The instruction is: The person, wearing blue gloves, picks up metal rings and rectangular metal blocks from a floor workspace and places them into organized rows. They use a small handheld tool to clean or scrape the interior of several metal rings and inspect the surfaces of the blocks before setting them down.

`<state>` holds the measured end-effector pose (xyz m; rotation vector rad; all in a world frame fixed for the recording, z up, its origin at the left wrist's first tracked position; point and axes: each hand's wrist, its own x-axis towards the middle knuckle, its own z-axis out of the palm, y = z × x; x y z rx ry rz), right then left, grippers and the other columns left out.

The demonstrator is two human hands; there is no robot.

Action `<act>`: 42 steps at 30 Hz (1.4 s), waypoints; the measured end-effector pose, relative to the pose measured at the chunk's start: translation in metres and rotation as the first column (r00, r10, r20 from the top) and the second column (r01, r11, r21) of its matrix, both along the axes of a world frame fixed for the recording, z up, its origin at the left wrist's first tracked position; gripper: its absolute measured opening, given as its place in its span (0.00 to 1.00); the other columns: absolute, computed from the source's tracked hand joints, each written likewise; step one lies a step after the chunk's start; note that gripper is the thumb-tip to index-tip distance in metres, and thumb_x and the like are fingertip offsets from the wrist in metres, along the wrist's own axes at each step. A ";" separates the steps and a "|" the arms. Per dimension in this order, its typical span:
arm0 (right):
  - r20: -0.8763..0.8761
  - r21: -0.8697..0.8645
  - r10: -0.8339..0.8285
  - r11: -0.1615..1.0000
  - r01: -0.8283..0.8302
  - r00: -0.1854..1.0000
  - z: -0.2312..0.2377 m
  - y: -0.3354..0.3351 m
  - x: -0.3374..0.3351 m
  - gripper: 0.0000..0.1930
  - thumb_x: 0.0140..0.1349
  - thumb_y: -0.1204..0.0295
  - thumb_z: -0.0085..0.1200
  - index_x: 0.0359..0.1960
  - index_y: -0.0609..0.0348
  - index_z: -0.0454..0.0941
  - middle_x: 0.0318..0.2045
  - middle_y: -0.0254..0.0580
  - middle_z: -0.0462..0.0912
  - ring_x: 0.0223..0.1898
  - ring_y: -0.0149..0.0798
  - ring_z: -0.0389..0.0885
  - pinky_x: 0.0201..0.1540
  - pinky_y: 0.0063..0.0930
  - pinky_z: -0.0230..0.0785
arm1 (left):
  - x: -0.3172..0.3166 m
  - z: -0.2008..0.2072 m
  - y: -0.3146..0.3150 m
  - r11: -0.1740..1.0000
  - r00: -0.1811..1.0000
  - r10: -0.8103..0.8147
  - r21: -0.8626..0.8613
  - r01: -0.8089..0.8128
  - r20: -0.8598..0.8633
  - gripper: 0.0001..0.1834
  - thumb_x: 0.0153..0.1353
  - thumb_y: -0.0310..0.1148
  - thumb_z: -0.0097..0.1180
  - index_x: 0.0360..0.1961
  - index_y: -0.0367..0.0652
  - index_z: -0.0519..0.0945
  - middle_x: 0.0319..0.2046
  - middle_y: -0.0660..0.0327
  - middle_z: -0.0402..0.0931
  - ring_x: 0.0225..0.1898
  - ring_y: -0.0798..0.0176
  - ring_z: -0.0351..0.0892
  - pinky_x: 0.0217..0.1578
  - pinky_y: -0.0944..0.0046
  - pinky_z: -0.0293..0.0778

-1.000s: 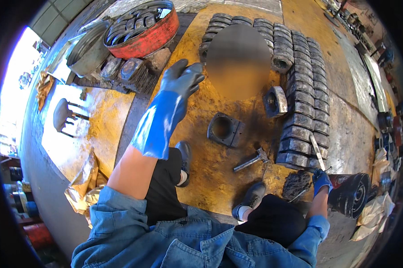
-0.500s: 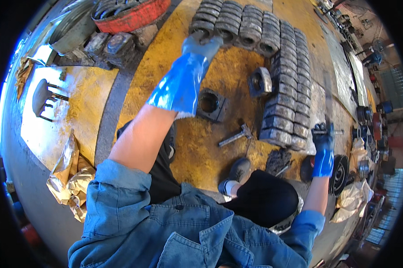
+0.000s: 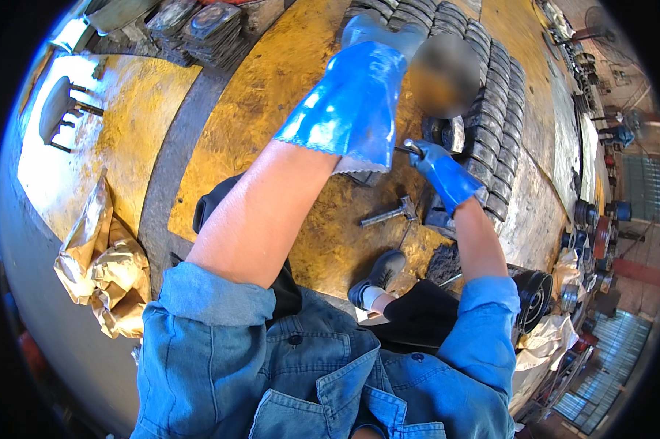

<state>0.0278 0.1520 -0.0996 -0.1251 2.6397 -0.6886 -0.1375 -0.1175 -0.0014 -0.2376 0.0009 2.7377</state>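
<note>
A big, dirty yellow sheet (image 3: 249, 124) is covering the floor here, and a grey strip (image 3: 180, 161) is running along its left side. Past that, one stool (image 3: 54, 110) is standing on a smaller yellow sheet (image 3: 140, 124). Two piles of crumpled brown paper are lying about, one at the left (image 3: 118, 278) and one at the right (image 3: 545, 340). One hammer (image 3: 385, 216) is lying by one dark shoe (image 3: 381, 274).

Many dark metal blocks (image 3: 502, 110) are sitting in rows at the far end and down the right side; I am not managing to count them all. One loose block (image 3: 455, 135) is resting beside them, and another is peeking out under the left cuff.

The left hand (image 3: 381, 33), in a blue glove, is stretching far forward over the row ends; I cannot tell how its fingers are. The right hand (image 3: 432, 164) is bending inward near the loose block, its fingers curling around a thin dark tool (image 3: 405, 150).
</note>
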 end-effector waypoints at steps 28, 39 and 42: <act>0.046 0.508 0.126 0.851 -0.132 0.991 -0.016 -0.055 -0.031 0.12 0.60 0.68 0.50 0.40 0.53 0.84 0.44 0.55 0.83 0.47 0.59 0.81 0.48 0.50 0.75 | 0.034 0.049 -0.008 0.960 0.997 0.013 0.277 -0.032 0.070 0.15 0.66 0.38 0.53 0.48 0.40 0.74 0.41 0.57 0.73 0.37 0.66 0.72 0.38 0.59 0.70; -0.075 0.428 0.156 0.897 -0.109 0.985 -0.045 -0.041 -0.026 0.11 0.58 0.69 0.50 0.34 0.60 0.84 0.40 0.61 0.82 0.45 0.60 0.81 0.47 0.49 0.75 | 0.033 0.051 -0.016 0.954 0.997 0.029 0.295 -0.049 0.073 0.13 0.66 0.37 0.51 0.47 0.40 0.74 0.39 0.57 0.72 0.36 0.66 0.71 0.38 0.59 0.70; -0.078 0.417 0.137 0.904 -0.093 0.987 -0.053 -0.037 -0.024 0.11 0.57 0.69 0.51 0.32 0.62 0.83 0.39 0.62 0.82 0.43 0.60 0.81 0.45 0.49 0.75 | 0.035 0.053 -0.016 0.953 0.997 0.029 0.300 -0.050 0.074 0.13 0.66 0.37 0.51 0.47 0.40 0.74 0.38 0.58 0.72 0.35 0.66 0.71 0.38 0.59 0.70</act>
